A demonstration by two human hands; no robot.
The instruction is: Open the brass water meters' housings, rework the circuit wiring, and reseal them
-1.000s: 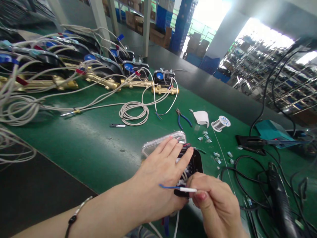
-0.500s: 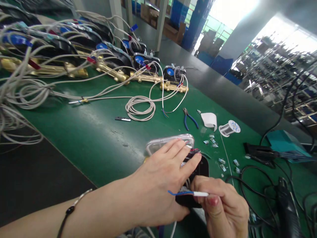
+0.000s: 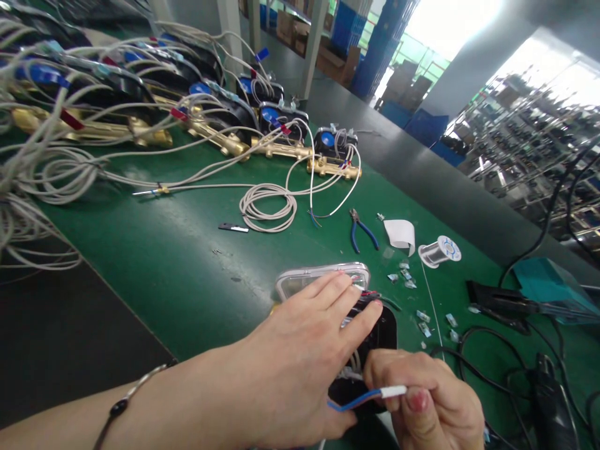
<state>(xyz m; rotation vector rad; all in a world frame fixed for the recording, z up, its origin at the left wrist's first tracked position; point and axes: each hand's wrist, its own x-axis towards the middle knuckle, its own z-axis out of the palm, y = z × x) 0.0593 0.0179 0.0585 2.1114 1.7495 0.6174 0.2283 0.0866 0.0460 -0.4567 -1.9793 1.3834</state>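
My left hand [image 3: 304, 350] lies flat with its fingers stretched out over a black meter housing [image 3: 382, 334] and its clear lid [image 3: 300, 281] on the green table. My right hand [image 3: 426, 400] is closed in a pinch on a white cable [image 3: 392, 392] whose blue wire end [image 3: 349, 403] sticks out to the left. The hand sits at the near right edge of the black housing. Thin wires run from the housing under my fingers.
A row of brass meters [image 3: 328, 165] with coiled white cables [image 3: 267, 206] lines the far left. Blue-handled pliers [image 3: 360, 231], a solder spool [image 3: 440, 250], a white tape piece [image 3: 400, 232] and small clips [image 3: 424, 315] lie beyond. Black cables and a soldering iron [image 3: 553, 400] are at right.
My right hand has dropped slightly with the cable, and the blue wire end now curves lower. My left hand stays flat on the housing. The view has shifted a little.
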